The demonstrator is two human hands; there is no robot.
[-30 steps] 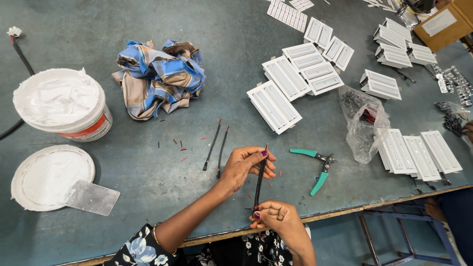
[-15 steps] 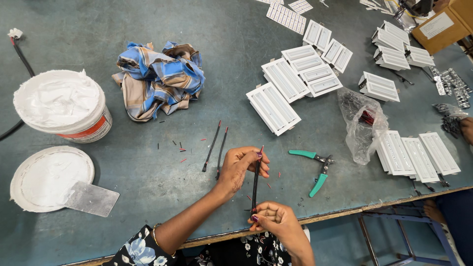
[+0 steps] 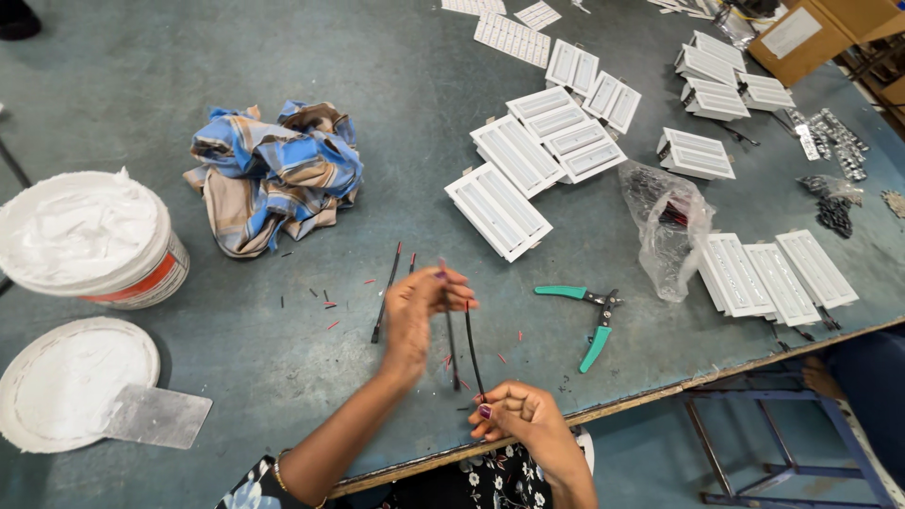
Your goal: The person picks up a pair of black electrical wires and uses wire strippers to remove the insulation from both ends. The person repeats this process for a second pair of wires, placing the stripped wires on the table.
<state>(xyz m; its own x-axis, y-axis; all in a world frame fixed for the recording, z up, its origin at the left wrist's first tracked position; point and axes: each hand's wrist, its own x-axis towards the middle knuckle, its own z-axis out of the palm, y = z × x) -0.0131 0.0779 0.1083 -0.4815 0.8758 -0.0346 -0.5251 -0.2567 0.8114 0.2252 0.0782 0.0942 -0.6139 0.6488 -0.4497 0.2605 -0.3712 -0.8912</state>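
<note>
You pinched the thin black wires [image 3: 468, 349] at both ends: left hand [image 3: 415, 311] closed on top, right hand [image 3: 517, 415] below. Light, limp; grip near the ends.

Assembly workshop — light fixtures [image 3: 497, 209]; cutters [image 3: 584, 311]

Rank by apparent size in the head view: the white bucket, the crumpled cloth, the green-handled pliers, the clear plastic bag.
1. white bucket and crumpled cloth: look about alike, too close to rank.
2. clear plastic bag.
3. green-handled pliers, smallest.
</note>
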